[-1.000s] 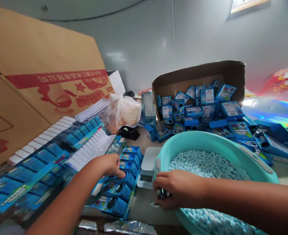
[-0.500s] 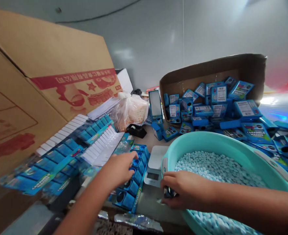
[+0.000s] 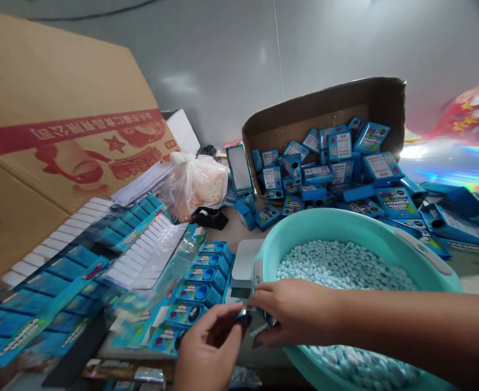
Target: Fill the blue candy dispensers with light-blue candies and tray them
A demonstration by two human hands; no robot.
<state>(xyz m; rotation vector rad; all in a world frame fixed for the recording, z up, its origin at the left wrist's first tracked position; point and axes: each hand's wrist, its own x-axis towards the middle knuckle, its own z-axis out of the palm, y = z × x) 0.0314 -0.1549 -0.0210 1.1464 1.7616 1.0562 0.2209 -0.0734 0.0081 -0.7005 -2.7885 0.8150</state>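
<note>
Two boxes [image 3: 186,313] look filled, four not; your left grip [image 3: 210,347] pinches a dark piece [image 3: 244,317], your right [image 3: 298,308] clasps more.

The light is cool. Behind the turquoise basin [image 3: 329,224], the grey wall [image 3: 215,60] carries soft glare; right of the basin, iridescent film [image 3: 443,169] shines brightly; far left of it, caramel boxes [image 3: 39,287] look blurred.

At bottom centre, the left hand [image 3: 210,345] pinches a dark piece [image 3: 245,319]; beside it the right hand [image 3: 290,309], curled round shiny bits [image 3: 269,319], crosses the tub [image 3: 325,221] of pellets [image 3: 345,266], lower right. Boxes [image 3: 340,146] lie in a carton [image 3: 325,106], upper right.
</note>
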